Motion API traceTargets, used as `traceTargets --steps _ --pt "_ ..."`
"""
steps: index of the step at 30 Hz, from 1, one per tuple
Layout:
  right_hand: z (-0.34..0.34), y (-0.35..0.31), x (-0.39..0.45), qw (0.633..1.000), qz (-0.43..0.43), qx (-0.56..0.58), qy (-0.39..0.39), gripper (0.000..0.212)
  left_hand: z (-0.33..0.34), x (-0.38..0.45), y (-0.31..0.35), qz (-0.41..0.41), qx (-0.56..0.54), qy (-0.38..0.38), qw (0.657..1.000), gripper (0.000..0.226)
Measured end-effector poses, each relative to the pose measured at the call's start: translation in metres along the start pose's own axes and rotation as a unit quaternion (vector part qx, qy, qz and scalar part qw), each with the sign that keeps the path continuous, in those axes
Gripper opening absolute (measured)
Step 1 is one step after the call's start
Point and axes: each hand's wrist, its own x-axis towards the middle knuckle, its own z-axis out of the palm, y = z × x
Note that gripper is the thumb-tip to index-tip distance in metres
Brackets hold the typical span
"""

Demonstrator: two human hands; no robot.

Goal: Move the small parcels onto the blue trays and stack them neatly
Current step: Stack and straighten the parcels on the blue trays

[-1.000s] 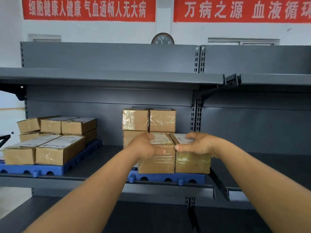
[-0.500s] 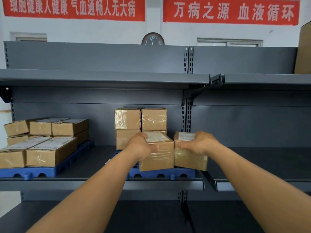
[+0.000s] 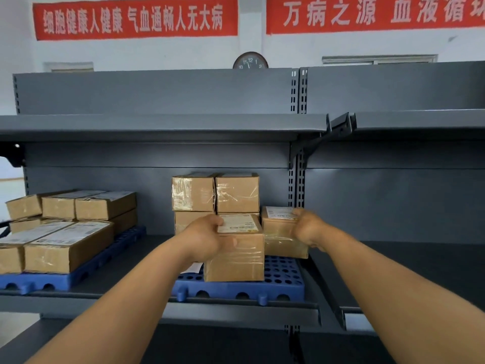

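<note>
1. Two red banners (image 3: 135, 18) and one clock (image 3: 250, 60) above the grey shelving (image 3: 162, 126); nothing blocks either hand.
2. Two blue trays: left tray (image 3: 60, 281) stacked with parcels, middle tray (image 3: 284, 287) under the rear stack (image 3: 215, 193).
3. Left hand (image 3: 207, 240) grips the front box (image 3: 236, 256) standing on the middle tray; right hand (image 3: 309, 228) grips the right box (image 3: 280, 235) just beside it.

Flat, even daylight filled the room, brightest on the white wall (image 3: 262, 48) at the top. The grey shelving (image 3: 157, 127) stayed dim, its underside shadowed. Tape on the stacked parcels (image 3: 215, 193) glared faintly. The right hand (image 3: 309, 228) was motion-blurred (edges smeared), and shelf lines bowed toward the corners.
</note>
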Motion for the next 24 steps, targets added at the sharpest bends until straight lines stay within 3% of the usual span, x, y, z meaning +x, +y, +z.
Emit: traceTargets --steps 5,8,11,14,18,24 --pt "0.008 0.006 0.031 0.998 0.011 0.064 0.020 0.062 -0.002 0.004 -0.004 -0.012 -0.021 -0.010 1.000 0.072" --pt "0.013 0.009 0.042 0.991 0.029 0.124 0.035 0.062 -0.003 0.003 -0.004 -0.036 -0.030 0.005 0.999 0.090" --pt "0.020 0.011 0.044 0.986 0.042 0.159 0.032 0.081 -0.005 0.005 -0.008 -0.060 -0.039 0.018 0.997 0.101" --pt "0.024 0.003 0.029 0.987 0.049 0.127 0.089 0.097 -0.004 0.002 -0.010 -0.068 -0.073 0.009 0.995 0.099" --pt "0.030 -0.026 -0.015 0.985 -0.021 0.052 0.162 0.086 -0.002 -0.004 -0.012 -0.058 -0.058 0.010 0.997 0.109" --pt "0.046 -0.055 -0.068 0.982 -0.037 0.183 0.038 0.065 0.007 -0.026 -0.005 -0.041 -0.096 0.042 0.994 0.078"
